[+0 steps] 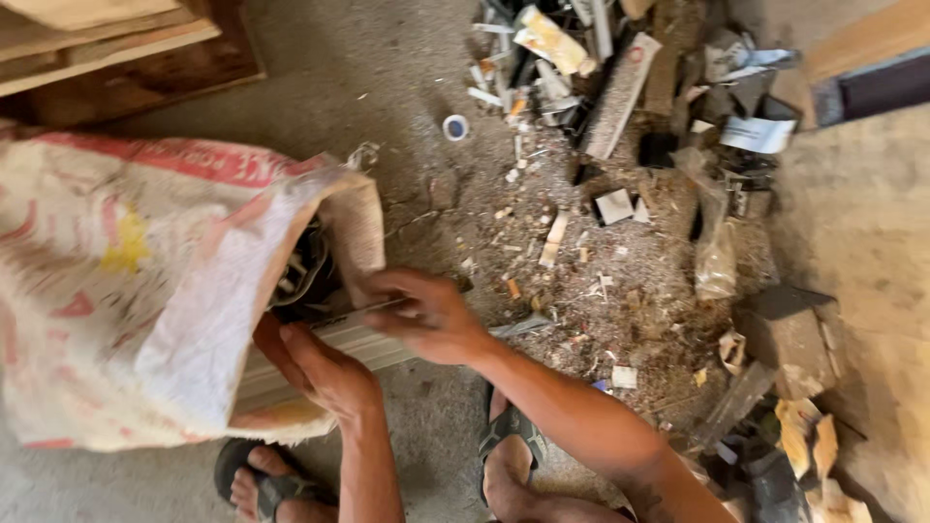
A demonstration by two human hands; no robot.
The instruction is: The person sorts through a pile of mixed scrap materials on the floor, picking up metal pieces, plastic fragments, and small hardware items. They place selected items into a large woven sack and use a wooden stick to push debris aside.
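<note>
A large woven sack [126, 281], white with red and yellow print, lies on its side on the concrete floor with its mouth facing right. Dark scrap shows inside the mouth [302, 271]. A long pale strip [373, 339] sticks out of the opening. My left hand [320, 366] grips the sack's lower edge at the mouth, under the strip. My right hand [426, 315] is closed on the strip just outside the opening. My feet in dark sandals [509, 441] stand below.
A heap of scrap [620, 107], wood chips, paper and plastic bits spreads across the floor at upper right. A plastic bag [715, 254] and blocks [790, 334] lie at right. Wooden boards [107, 48] sit at upper left.
</note>
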